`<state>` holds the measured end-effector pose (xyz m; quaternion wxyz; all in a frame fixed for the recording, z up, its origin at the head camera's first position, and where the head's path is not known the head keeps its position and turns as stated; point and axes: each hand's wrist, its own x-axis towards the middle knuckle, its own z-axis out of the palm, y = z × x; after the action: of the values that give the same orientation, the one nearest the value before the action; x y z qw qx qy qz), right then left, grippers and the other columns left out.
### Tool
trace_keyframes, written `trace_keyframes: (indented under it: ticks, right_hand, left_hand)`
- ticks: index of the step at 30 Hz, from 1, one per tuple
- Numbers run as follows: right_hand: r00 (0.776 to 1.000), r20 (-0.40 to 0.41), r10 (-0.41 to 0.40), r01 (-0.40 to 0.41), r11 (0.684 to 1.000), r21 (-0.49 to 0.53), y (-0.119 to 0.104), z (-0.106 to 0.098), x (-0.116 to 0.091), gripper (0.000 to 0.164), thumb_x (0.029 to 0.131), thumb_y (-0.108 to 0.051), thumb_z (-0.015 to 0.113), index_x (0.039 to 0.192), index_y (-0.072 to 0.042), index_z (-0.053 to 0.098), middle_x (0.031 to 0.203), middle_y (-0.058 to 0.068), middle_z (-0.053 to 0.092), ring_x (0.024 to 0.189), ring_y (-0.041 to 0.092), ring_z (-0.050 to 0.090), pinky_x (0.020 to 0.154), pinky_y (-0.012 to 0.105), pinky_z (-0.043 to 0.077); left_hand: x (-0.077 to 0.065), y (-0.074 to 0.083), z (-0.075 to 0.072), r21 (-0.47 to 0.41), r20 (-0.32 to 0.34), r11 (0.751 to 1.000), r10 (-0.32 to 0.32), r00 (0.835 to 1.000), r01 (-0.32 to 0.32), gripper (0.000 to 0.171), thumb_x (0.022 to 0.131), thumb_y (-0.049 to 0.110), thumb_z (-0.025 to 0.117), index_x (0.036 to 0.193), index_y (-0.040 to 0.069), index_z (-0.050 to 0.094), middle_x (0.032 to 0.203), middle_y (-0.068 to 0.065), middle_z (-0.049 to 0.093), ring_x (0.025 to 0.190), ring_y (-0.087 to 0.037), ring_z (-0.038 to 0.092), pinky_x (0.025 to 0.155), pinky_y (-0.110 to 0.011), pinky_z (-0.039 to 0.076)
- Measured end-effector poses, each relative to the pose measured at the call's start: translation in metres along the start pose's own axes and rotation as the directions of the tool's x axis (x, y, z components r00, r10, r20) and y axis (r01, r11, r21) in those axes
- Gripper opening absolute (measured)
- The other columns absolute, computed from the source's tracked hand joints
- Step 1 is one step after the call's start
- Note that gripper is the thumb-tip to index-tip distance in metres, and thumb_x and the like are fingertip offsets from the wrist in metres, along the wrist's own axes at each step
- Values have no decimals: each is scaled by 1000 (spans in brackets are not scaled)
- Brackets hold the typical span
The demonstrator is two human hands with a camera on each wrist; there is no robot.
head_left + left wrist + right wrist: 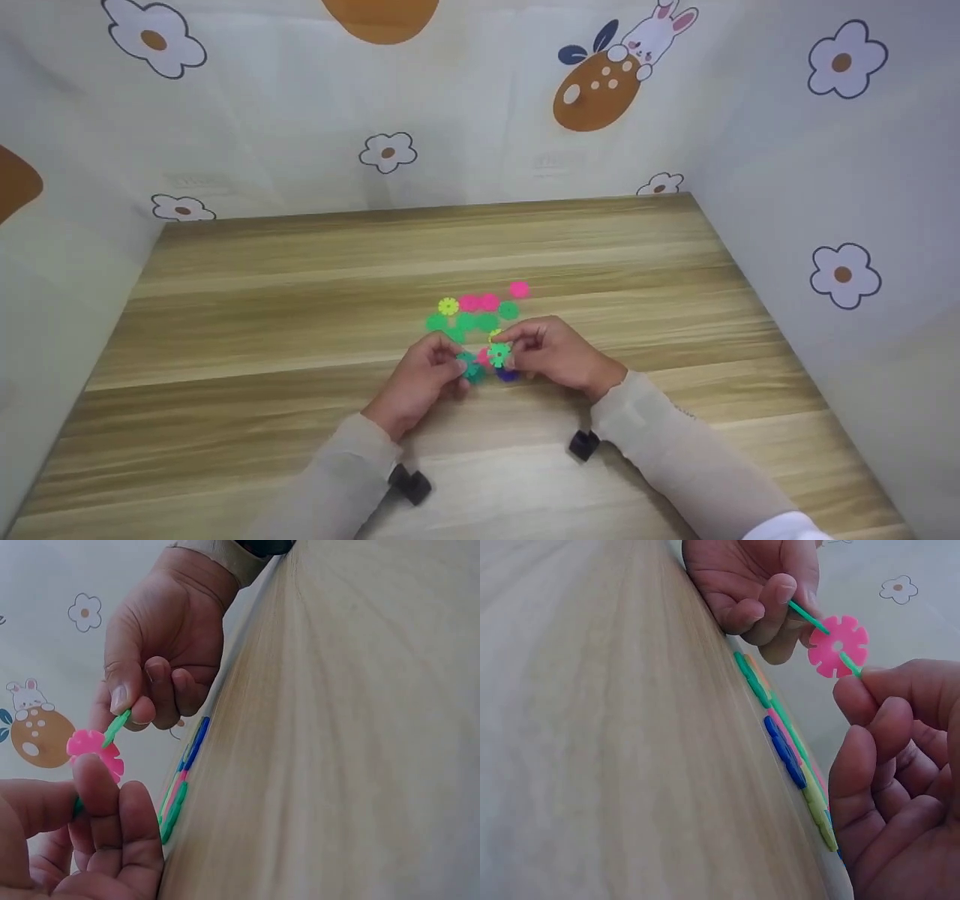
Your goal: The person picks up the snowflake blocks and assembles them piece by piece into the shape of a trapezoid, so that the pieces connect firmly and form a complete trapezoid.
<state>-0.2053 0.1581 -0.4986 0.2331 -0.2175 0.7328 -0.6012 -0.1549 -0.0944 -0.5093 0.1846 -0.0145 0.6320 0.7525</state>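
While the left hand (420, 379) pinches a teal-green disc (808, 616) between thumb and fingers, the right hand (559, 356) grips a brighter green disc (499, 355) the same way, thumb and forefinger drawn narrow on its edge. Between the two sets of fingertips, raised off the table (300, 450), is a notched pink disc (838, 647) with a hole in its middle; both green pieces meet it, one on each hand's side, standing at an angle to its face.

Just below the right hand's fingers lies a dark blue disc (508, 374), and a yellow piece (495, 336) shows beside that hand's forefinger. Just beyond both hands, a loose cluster of green discs (465, 322) lies on the wood, and past these come a yellow disc (448, 306) and a touching pair of pink discs (468, 303). One lone pink disc (519, 289) lies farthest out, ahead of the right hand.

Behind each hand, a black block (410, 484) sits at the cuff of a pale sleeve (697, 442). Well beyond the hands rises a white cloth (465, 97) printed with flowers and a rabbit.
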Motion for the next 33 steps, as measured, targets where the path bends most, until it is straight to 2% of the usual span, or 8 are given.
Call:
trace_keyframes:
  ticks: [6,12,15,19,26,29,33]
  right_hand:
    - [999,26,-23,23,1000,-9,1,4,1,38,95,0,69,132,4,69,84,-3,71,64,9,58,60,22,52]
    - [997,56,-60,63,997,-55,-1,13,2,37,94,1,70,132,2,70,83,-1,71,64,9,58,59,23,52]
    - [996,70,-62,67,994,-82,-3,16,2,36,94,0,72,130,0,72,84,1,71,65,11,58,59,23,54]
    - [997,71,-43,49,995,-87,-6,16,2,35,94,-2,73,129,0,72,86,3,72,66,15,60,59,24,54]
    - [1000,0,-9,9,995,-100,-10,-1,3,34,96,-4,71,129,2,69,88,4,74,63,16,59,58,26,53]
    - [999,-49,14,-22,987,-158,-10,-12,2,31,95,-4,71,126,0,71,82,2,69,61,14,56,57,24,50]
    - [996,-80,37,-58,959,-279,-10,-24,1,25,92,-4,73,117,-2,75,77,0,64,63,11,53,58,22,46]
  left_hand:
    - [0,0,1,-9,18,1000,23,1000,-23,11,102,6,63,106,6,53,97,-3,60,77,-16,63,75,-31,57]
    - [-1,0,1,84,50,995,51,997,-55,20,100,12,71,109,5,54,109,-4,63,80,-17,62,76,-32,58]
    - [-1,0,0,121,46,991,46,998,-51,19,101,13,69,109,6,54,106,-4,62,75,-16,58,75,-32,57]
    - [-1,0,0,118,47,992,36,998,-41,14,102,12,66,103,7,54,101,-3,60,73,-16,55,76,-32,57]
    - [0,0,0,89,54,995,34,998,-39,14,103,9,64,94,9,53,92,-2,59,79,-18,61,79,-33,58]
    - [0,0,0,74,45,997,32,998,-36,13,103,9,64,94,9,54,94,-3,61,81,-16,64,80,-32,58]
    - [-1,0,0,50,34,998,30,999,-32,14,103,7,64,94,8,53,101,-5,64,82,-15,67,81,-31,58]
